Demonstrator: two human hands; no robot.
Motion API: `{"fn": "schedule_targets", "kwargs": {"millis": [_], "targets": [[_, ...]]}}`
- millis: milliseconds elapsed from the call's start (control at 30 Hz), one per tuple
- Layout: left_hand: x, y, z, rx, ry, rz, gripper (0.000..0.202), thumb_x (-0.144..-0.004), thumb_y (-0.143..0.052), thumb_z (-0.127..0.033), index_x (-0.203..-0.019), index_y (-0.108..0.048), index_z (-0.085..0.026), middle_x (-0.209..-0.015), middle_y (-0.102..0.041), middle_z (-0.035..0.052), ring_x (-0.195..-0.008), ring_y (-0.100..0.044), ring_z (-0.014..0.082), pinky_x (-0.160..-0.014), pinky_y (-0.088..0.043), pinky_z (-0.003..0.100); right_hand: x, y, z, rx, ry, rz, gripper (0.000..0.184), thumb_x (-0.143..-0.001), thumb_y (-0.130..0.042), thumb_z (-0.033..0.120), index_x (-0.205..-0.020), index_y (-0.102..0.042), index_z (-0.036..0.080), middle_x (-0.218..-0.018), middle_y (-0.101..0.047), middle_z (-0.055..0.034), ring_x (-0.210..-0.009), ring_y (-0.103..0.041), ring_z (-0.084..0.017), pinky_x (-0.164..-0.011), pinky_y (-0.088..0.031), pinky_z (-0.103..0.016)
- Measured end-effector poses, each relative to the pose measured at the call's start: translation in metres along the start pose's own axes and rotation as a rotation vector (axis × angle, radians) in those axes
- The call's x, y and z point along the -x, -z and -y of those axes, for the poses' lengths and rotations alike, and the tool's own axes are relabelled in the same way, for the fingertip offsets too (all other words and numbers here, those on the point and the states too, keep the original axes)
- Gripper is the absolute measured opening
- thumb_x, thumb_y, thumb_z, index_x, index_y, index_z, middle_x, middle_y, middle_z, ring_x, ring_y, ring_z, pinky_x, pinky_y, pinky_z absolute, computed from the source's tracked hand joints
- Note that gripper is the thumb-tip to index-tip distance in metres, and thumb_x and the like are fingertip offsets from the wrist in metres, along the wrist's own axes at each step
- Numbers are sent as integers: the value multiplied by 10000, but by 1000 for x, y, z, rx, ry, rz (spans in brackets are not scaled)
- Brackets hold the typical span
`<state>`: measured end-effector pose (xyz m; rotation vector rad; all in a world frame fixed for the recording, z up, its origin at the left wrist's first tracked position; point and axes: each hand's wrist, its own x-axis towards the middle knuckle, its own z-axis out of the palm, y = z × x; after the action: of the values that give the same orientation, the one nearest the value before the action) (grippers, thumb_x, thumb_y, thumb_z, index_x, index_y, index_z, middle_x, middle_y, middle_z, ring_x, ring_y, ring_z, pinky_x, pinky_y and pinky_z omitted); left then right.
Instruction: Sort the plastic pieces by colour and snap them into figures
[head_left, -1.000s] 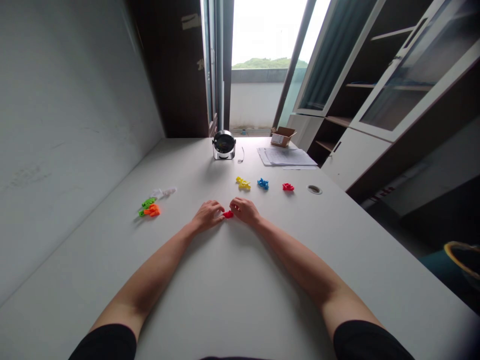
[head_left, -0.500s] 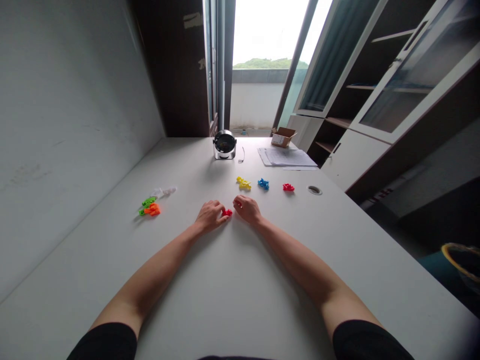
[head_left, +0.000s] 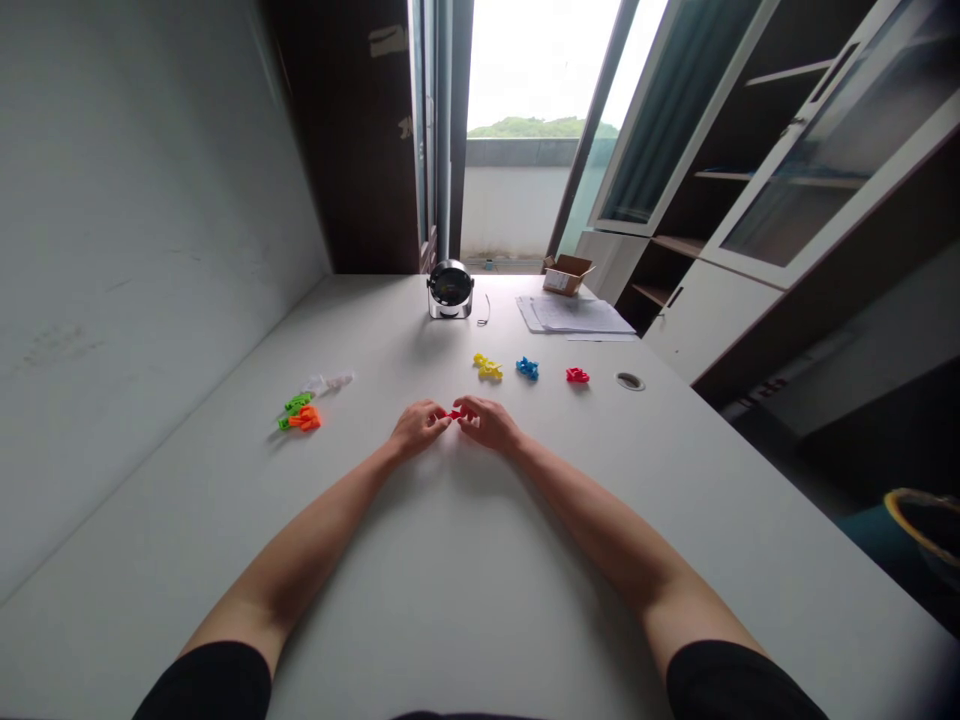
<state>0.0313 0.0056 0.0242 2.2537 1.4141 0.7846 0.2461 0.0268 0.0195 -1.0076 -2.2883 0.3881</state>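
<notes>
A small red plastic piece (head_left: 453,414) sits between my hands, raised a little off the white table (head_left: 457,570). The fingertips of my left hand (head_left: 418,428) and my right hand (head_left: 487,424) pinch it from either side, hiding most of it. Beyond them, a yellow piece (head_left: 488,367), a blue piece (head_left: 527,369) and another red piece (head_left: 577,376) lie in a row. To the left lie a green piece (head_left: 298,403), an orange piece (head_left: 304,419) and a translucent white piece (head_left: 328,382).
A round metal desk fan (head_left: 450,290) stands at the far edge of the table. Papers (head_left: 576,315) and a small cardboard box (head_left: 567,275) lie to its right. A cable grommet (head_left: 630,381) is set in the tabletop. A wall runs along the left side.
My hands have closed in from either side. The red piece has gone from lying between them to being pinched by both sets of fingertips, and it sits slightly higher in the view.
</notes>
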Motion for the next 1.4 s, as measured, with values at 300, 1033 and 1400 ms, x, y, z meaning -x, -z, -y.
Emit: {"fn": "schedule_targets", "kwargs": {"millis": [300,1033,1400], "targets": [[0,0,2,37,-16,22,294,-892,-549,-442,-929,-722,-207,-898,-649,42,-787,-589,168,-750,-463,280,-1,-6,-9,34,98,6,187,-884,-633,243,-1069,-658,229,-937,-669,-25,-823,-586,-141,-762,-409,-225],[-3,0,4,101,44,4,317,-905,-467,-382,-832,-697,-177,-805,-640,32,-734,-539,159,-678,-392,249,0,-8,-7,134,117,-33,240,-900,-643,270,-1131,-599,223,-986,-683,-32,-791,-599,-141,-709,-393,-227],[-3,-6,6,45,30,-28,351,-917,-454,-412,-730,-638,-179,-722,-595,18,-681,-499,150,-644,-343,257,2,-15,0,293,44,-38,181,-948,-587,329,-1074,-615,202,-918,-670,-56,-871,-599,-187,-778,-400,-262]]}}
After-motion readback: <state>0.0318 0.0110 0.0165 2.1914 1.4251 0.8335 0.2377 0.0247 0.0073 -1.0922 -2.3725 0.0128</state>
